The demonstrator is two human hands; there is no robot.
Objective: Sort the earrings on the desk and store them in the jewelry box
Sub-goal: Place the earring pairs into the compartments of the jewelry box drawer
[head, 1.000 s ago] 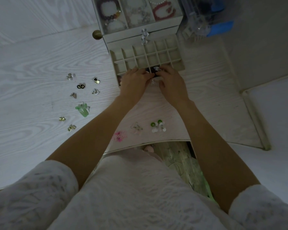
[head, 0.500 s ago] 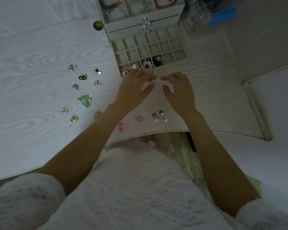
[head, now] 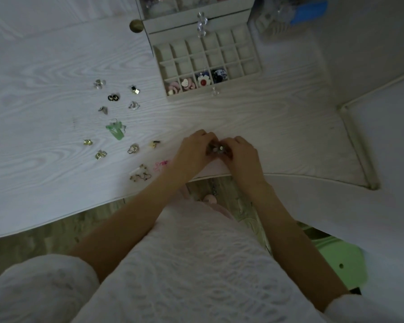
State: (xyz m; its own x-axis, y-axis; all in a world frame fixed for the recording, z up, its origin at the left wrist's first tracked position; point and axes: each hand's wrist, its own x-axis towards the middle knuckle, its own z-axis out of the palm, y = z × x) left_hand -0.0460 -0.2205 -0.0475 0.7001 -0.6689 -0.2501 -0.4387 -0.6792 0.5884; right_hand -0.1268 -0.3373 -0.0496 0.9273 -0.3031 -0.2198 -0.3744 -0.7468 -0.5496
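The jewelry box stands at the back with its gridded drawer pulled out. The drawer's front row holds pink earrings, heart earrings, a white flower pair and a dark blue pair. My left hand and my right hand meet near the desk's front edge, fingers pinched together over small green-and-white earrings, mostly hidden. Loose earrings lie to the left, among them a green pair, a gold pair and a pink pair.
A round brass knob sits left of the box. A blue-and-clear container stands at the back right. The white wood-grain desk curves in at my lap. A green stool shows below right.
Both hands drew back from the drawer toward the desk's front edge and closed on the green-and-white earrings there. The dark blue pair now lies in the drawer.
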